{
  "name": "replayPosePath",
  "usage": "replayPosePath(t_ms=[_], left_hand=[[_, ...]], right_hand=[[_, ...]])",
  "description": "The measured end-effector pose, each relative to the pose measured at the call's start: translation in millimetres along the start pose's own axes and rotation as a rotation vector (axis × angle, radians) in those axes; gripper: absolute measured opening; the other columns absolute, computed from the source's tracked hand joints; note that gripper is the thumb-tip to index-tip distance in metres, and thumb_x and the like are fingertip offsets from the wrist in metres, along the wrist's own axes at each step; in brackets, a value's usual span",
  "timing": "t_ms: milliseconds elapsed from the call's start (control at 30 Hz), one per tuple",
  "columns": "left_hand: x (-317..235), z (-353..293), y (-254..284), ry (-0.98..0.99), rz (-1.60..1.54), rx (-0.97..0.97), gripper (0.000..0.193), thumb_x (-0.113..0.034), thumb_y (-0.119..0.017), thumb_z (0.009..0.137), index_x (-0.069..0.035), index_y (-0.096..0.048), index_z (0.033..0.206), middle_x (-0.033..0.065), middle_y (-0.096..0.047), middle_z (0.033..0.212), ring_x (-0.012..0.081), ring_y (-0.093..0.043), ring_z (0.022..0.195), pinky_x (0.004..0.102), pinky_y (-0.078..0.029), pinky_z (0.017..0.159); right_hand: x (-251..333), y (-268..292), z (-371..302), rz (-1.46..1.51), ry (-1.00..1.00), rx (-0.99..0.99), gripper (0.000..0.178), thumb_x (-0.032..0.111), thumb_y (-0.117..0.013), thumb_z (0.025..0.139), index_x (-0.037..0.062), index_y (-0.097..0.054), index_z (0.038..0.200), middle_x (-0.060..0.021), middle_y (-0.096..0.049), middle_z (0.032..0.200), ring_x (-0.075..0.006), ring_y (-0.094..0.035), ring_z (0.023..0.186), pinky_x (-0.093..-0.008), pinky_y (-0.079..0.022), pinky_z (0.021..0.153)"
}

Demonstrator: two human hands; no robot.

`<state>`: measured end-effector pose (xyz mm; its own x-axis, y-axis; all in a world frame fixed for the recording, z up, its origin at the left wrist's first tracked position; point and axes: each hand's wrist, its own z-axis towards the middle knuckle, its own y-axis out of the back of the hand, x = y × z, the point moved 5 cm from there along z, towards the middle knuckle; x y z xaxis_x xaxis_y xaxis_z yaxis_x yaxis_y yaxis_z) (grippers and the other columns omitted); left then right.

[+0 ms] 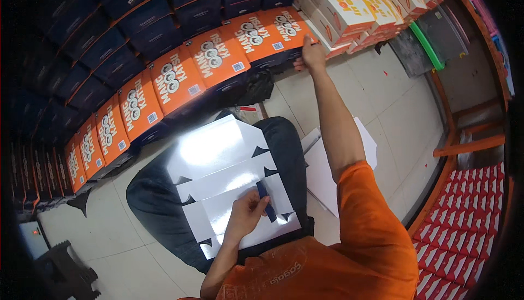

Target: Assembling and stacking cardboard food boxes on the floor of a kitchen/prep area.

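At seven o'clock from centre, a white cardboard sheet (221,185) is spread across the lap (155,191); over it a dark-blue strip (269,210) is pinched by the left hand (246,214); at one o'clock, the right hand (313,57) is extended near an orange-topped box (281,30); its grip cannot be discerned.

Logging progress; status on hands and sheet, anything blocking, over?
Left hand at dark blue strip. White sheet spread across lap. Right hand outstretched beside orange-topped boxes. Nothing blocking seen.

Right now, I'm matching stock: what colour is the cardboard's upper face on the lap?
Glossy white cardboard, best in the head view.
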<state>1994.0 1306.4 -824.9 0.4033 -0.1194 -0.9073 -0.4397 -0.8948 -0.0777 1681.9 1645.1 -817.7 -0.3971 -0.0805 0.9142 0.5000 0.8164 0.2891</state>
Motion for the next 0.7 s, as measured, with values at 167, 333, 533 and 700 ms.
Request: replayPosePath(t_ms=[167, 333, 533, 700], left_hand=[[8, 3, 5, 0.101, -0.094, 0.069, 0.019, -0.015, -0.059, 0.094, 0.004, -0.057, 0.088, 0.0068, -0.060, 0.077, 0.0118, -0.061, 0.067, 0.0257, -0.052, 0.060], [3, -5, 4, 0.012, -0.259, 0.158, 0.016, -0.009, -0.055, 0.095, 0.005, -0.057, 0.102, 0.0055, -0.060, 0.084, 0.0137, -0.060, 0.073, 0.0271, -0.055, 0.065], [-20, -30, 26, -0.009, -0.429, -0.092, 0.023, -0.020, -0.054, 0.097, 0.001, -0.060, 0.105, 0.0025, -0.061, 0.086, 0.0109, -0.059, 0.078, 0.0262, -0.050, 0.073], [-31, -52, 37, -0.003, -0.516, -0.245, 0.035, -0.030, -0.060, 0.092, 0.000, -0.059, 0.111, -0.0004, -0.062, 0.091, 0.0084, -0.056, 0.082, 0.0239, -0.046, 0.075]], right_hand=[[-25, 17, -10, 0.131, 0.052, -0.134, 0.069, 0.054, -0.048, 0.091, -0.0103, -0.044, 0.118, -0.0272, -0.059, 0.091, -0.0306, -0.066, 0.068, -0.0373, -0.057, 0.045], [-43, 52, -1, 0.076, 0.293, -0.376, 0.058, 0.028, -0.059, 0.088, -0.0065, -0.040, 0.131, -0.0119, -0.058, 0.093, -0.0192, -0.062, 0.076, -0.0317, -0.052, 0.062], [-5, 60, -66, -0.396, 0.337, -0.405, 0.037, 0.024, -0.058, 0.087, -0.0013, -0.056, 0.114, -0.0253, -0.061, 0.107, -0.0381, -0.059, 0.102, -0.0430, -0.047, 0.087], [77, 29, -137, -0.435, 0.982, -0.381, 0.032, 0.030, -0.065, 0.083, 0.0037, -0.058, 0.099, -0.0249, -0.063, 0.096, -0.0375, -0.062, 0.095, -0.0449, -0.049, 0.076]])
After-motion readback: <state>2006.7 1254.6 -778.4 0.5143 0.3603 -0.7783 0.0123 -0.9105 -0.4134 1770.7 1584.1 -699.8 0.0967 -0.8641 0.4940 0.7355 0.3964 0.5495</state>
